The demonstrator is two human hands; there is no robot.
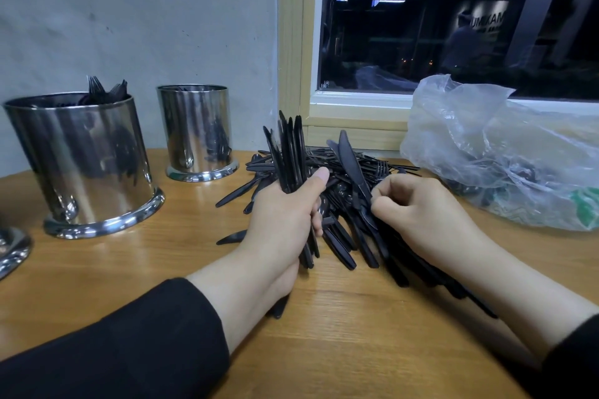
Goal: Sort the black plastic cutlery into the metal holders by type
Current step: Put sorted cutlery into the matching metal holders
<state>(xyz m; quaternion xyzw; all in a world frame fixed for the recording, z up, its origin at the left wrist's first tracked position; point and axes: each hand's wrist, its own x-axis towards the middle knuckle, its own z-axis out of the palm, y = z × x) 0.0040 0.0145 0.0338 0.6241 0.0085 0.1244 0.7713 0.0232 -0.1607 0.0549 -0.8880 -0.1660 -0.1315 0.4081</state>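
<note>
1. Left hand (285, 214), centre of frame: fingers and thumb curled round a bundle of knives (290, 152), held upright with the tips pointing up
2. Right hand (418, 214), right of centre: fingertips pinched on the handle of a single black knife (351, 168), whose blade slants up and to the left above the heap
3. Heap of black plastic cutlery (343, 204), centre of frame on the wooden surface (324, 350): knives and forks mixed, lying between and behind the two hands
4. Large metal holder (87, 162), left of frame: upright on the surface, fork tines showing above its rim
5. Second metal holder (196, 133), upper left of centre, near the wall: upright, contents too dark to tell
6. Third metal holder (11, 249), left edge: only part of its base in view
7. Clear plastic bag (502, 152), right of frame: crumpled, resting on the surface below the window (453, 16)
</note>
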